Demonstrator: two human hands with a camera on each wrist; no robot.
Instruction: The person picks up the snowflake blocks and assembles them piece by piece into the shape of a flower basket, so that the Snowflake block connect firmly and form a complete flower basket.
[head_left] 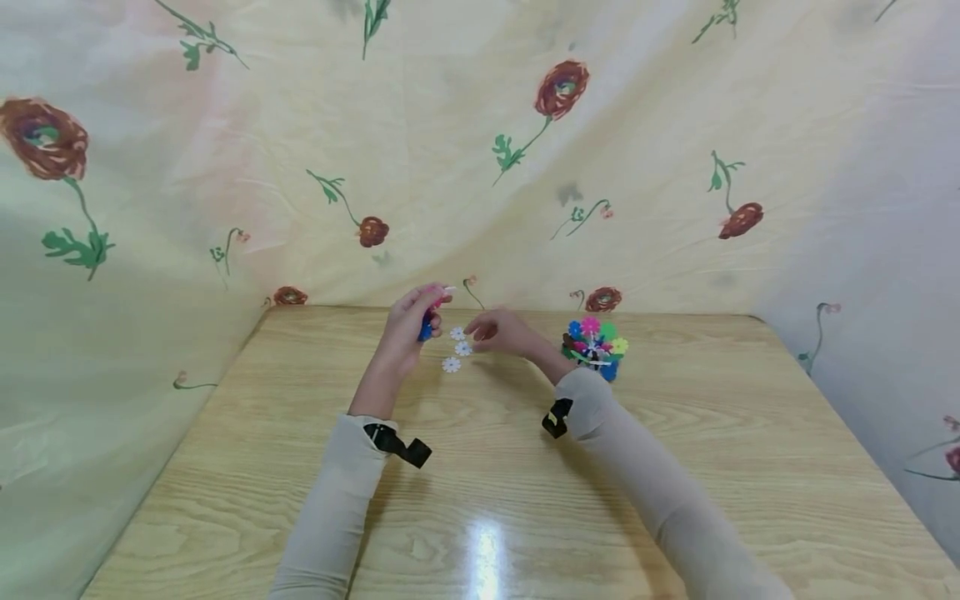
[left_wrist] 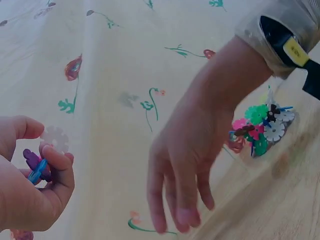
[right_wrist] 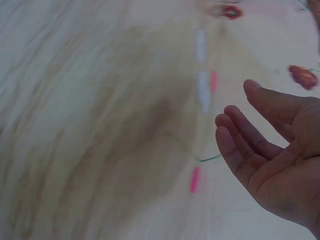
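Observation:
My left hand is raised over the table and pinches a translucent white flower-shaped disc between thumb and fingertips. A purple disc and a blue disc, joined together, sit in the same hand against the curled fingers. In the head view something pink shows at those fingertips too. White flower-shaped discs lie on the table between the hands. My right hand reaches in from the right beside them, fingers loosely bent and spread, holding nothing in the right wrist view.
A cluster of many-coloured flower-shaped discs stands at the back right, near the right forearm. The wood-grain table ends at a floral cloth hung behind it and at both sides.

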